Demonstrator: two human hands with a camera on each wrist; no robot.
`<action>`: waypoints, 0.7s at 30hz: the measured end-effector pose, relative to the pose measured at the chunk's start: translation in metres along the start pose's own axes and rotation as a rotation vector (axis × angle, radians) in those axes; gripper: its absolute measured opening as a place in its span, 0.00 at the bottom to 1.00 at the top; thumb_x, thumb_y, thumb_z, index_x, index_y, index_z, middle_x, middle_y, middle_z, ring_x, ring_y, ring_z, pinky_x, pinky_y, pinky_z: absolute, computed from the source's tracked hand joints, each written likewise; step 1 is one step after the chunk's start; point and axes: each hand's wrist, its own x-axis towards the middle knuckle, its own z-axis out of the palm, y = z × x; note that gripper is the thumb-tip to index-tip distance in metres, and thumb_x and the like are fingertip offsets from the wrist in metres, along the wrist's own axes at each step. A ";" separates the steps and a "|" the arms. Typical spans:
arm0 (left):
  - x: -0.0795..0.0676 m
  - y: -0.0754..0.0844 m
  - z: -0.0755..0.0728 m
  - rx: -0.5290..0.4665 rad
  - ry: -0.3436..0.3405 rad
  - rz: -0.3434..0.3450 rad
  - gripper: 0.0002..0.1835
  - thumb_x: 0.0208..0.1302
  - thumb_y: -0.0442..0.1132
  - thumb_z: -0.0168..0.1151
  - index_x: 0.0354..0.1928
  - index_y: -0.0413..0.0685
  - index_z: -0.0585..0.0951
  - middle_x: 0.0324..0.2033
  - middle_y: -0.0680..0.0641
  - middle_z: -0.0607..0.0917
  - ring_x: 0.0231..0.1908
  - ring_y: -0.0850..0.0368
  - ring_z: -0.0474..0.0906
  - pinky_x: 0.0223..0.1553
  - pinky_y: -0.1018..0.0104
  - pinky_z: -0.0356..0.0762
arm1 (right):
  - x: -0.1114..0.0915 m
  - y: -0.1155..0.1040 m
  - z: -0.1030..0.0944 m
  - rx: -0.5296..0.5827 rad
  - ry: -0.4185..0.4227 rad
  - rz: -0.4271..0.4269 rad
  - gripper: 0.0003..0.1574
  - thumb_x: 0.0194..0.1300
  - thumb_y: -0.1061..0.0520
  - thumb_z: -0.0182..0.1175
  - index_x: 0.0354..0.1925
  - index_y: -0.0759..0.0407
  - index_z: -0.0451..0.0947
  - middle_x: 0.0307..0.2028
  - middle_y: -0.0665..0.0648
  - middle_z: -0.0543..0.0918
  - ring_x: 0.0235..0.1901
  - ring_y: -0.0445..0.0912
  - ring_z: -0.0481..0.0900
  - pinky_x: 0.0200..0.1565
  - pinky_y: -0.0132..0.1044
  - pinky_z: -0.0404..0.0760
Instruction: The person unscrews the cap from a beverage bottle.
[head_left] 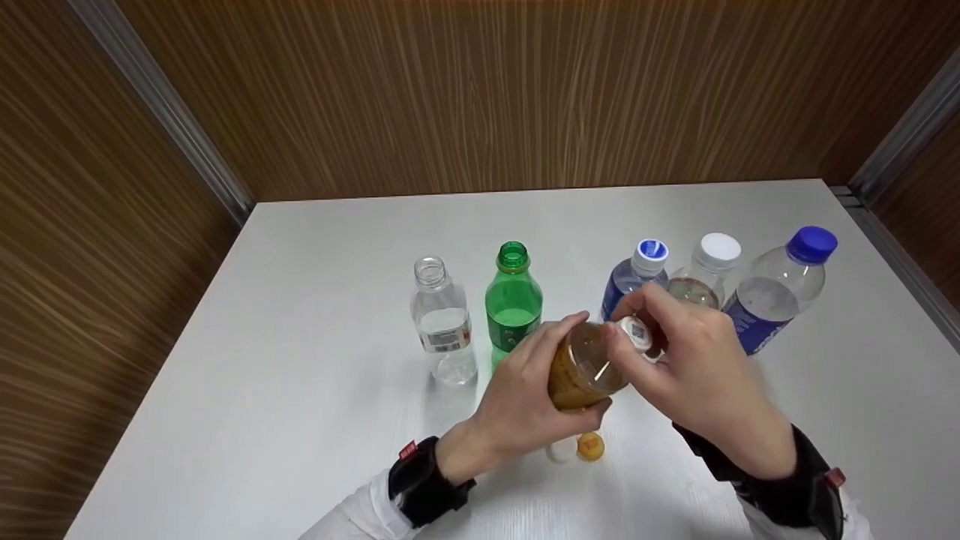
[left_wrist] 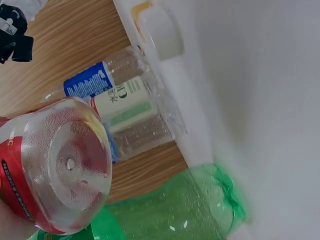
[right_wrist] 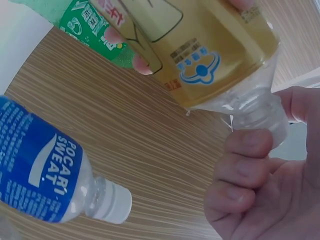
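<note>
My left hand (head_left: pixel 517 397) grips a gold-labelled drink bottle (head_left: pixel 574 375) round its body, and the bottle tilts with its neck to the right. At the neck my right hand (head_left: pixel 697 367) pinches the white bottle cap (head_left: pixel 636 334) between thumb and curled fingers. The right wrist view shows the fingers (right_wrist: pixel 245 167) round the neck end. From the left wrist, the clear base (left_wrist: pixel 75 165) of the held bottle faces the camera. Below the left hand lie a white cap (head_left: pixel 561 450) and an orange cap (head_left: pixel 591 447) on the table.
An uncapped clear bottle (head_left: pixel 442 330) and an uncapped green bottle (head_left: pixel 514 296) stand behind the left hand. Behind the right hand are a Pocari Sweat bottle (right_wrist: pixel 45 165), a white-capped bottle (head_left: pixel 718 251) and a larger blue-capped bottle (head_left: pixel 780 289). Wood-grain panels (head_left: pixel 517 97) border the white table (head_left: pixel 300 300).
</note>
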 end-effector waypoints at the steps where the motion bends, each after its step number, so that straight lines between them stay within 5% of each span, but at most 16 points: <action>1: -0.001 -0.001 -0.001 0.021 0.003 0.014 0.46 0.51 0.44 0.80 0.72 0.43 0.70 0.58 0.44 0.85 0.56 0.53 0.84 0.59 0.64 0.86 | 0.001 0.000 0.002 0.004 -0.001 -0.001 0.05 0.61 0.64 0.67 0.36 0.61 0.78 0.19 0.48 0.73 0.21 0.33 0.64 0.22 0.24 0.65; 8: -0.007 -0.005 -0.012 0.165 0.037 0.083 0.47 0.48 0.46 0.82 0.70 0.41 0.72 0.57 0.44 0.86 0.54 0.53 0.85 0.55 0.64 0.88 | 0.005 0.000 0.014 0.008 -0.005 -0.025 0.08 0.61 0.65 0.65 0.30 0.59 0.74 0.16 0.47 0.71 0.17 0.32 0.61 0.18 0.24 0.61; 21: -0.015 -0.010 -0.022 0.292 0.019 0.088 0.46 0.48 0.50 0.83 0.69 0.43 0.73 0.57 0.46 0.86 0.53 0.54 0.86 0.51 0.65 0.89 | 0.003 0.003 0.030 0.023 -0.043 0.036 0.09 0.65 0.61 0.64 0.29 0.55 0.75 0.14 0.43 0.65 0.17 0.31 0.58 0.19 0.26 0.57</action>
